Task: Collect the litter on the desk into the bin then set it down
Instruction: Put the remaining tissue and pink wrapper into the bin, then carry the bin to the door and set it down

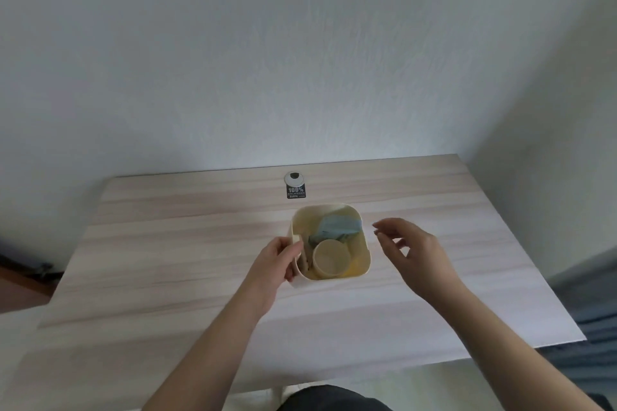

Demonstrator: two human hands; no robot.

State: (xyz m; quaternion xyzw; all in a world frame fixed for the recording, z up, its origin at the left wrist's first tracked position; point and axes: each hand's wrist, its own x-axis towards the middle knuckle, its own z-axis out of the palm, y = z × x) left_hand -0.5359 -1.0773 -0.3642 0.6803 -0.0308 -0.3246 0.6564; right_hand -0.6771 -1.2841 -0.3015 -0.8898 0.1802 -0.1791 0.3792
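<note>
The fingers [293, 252] of the left hand [275, 265] curl over the left rim of the cream bin [362, 243], gripping it. The bin stands upright on the desk [167, 243], holding a round cup [331, 259] and blue paper [340, 225]. The right hand [412, 252] hovers just right of the bin, fingers loosely spread, holding nothing.

A plain room: wooden desk [200, 243] against white wall [300, 60].

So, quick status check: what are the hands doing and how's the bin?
Left hand grips the cream plastic bin by its rim. Right hand open, off the bin. Bin on the pale wooden desk, holding a blue paper scrap and a round cup.
</note>
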